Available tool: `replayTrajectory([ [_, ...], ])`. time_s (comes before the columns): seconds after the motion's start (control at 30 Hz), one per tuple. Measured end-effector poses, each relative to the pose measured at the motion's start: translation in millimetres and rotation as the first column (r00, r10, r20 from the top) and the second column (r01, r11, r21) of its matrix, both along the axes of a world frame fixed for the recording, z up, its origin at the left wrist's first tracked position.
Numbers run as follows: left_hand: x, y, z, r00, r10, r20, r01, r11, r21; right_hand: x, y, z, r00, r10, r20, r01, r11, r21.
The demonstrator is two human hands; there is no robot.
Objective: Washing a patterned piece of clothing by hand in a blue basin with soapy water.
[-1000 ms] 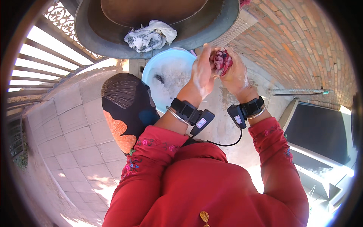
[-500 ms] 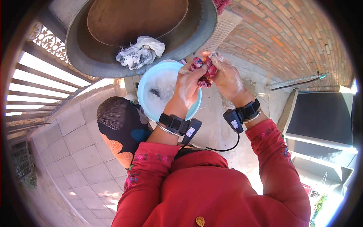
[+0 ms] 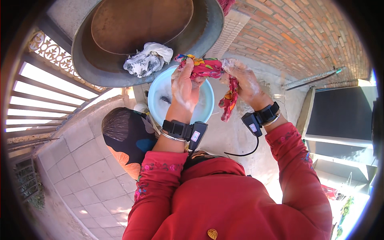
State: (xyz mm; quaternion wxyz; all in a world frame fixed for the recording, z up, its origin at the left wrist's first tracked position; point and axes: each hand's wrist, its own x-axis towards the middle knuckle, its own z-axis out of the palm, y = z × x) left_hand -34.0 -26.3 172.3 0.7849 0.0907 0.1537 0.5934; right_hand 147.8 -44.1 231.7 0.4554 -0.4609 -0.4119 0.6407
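A wet red patterned cloth [image 3: 207, 69] stretches between my two hands, with a loose end dangling below the right one. My left hand [image 3: 186, 88] is closed on its left part, above the basin. On the right, my right hand [image 3: 243, 82] grips the other part, fingers partly hidden behind the cloth. Soap suds coat both hands. Below the left hand stands a light blue basin [image 3: 207, 105] of foamy water, with a small dark piece of something in the foam. A soapy white and dark cloth [image 3: 148, 59] lies on the large metal pan's rim.
The large round metal pan [image 3: 90, 68] fills the far left, close behind the basin. A brick wall [image 3: 300, 36] rises at the far right, with a pipe [image 3: 312, 78] near its foot. Barred railing [image 3: 44, 96] runs along the left, beside paving tiles [image 3: 88, 172].
The red cloth was bunched between my hands and is now drawn out lengthwise, one end hanging. My hands have moved apart, the left one slightly leftward.
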Motion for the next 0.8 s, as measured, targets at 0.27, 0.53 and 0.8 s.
replayTrajectory([
  [0.27, -13, 6, 9, 0.986, 0.134, -0.098, -0.142, 0.987, -0.074, -5, -7, 8, 0.939, 0.030, 0.342, -0.044, 0.999, 0.031],
  [0.53, -23, 14, 6, 0.953, 0.286, -0.097, -0.295, 0.949, -0.109, 31, -19, 9, 0.912, 0.114, 0.394, -0.075, 0.991, -0.111],
  [0.8, -26, 19, 2, 0.936, 0.315, -0.159, -0.325, 0.945, -0.037, 52, -22, 14, 0.870, 0.209, 0.448, -0.154, 0.976, -0.156],
])
